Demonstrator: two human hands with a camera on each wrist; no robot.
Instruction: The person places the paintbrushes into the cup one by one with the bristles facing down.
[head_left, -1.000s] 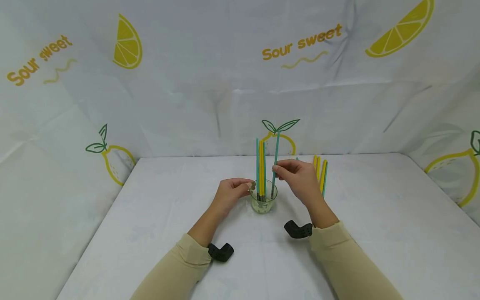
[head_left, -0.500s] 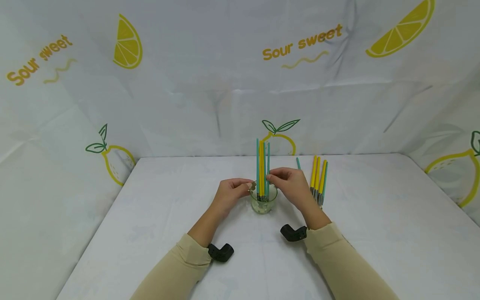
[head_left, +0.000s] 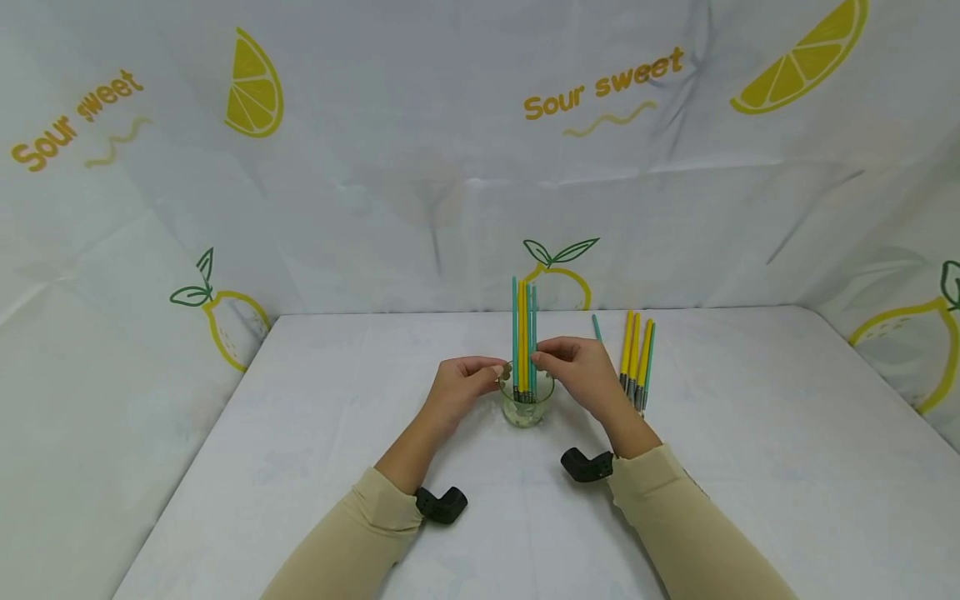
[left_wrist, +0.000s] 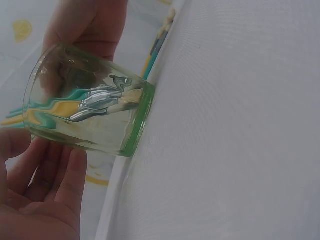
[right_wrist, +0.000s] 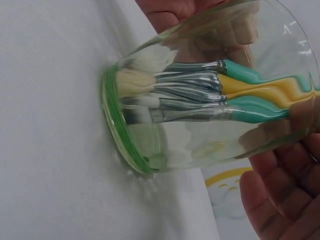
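The right hand [head_left: 581,371] pinches a green brush [head_left: 533,333] with thumb and finger, just above the glass [head_left: 527,404]. The left hand [head_left: 461,385] curls its fingers [left_wrist: 52,172] against the side of the glass. The glass stands in the middle of the table [head_left: 300,433] with other brushes in it, bristles down. The brushes look thin, light and stiff; the handle is the best place to hold. The glass looks smooth and could break. More brushes [head_left: 637,358] lie just right of the hand. A white cloth with lemons [head_left: 255,87] covers the table and the walls.
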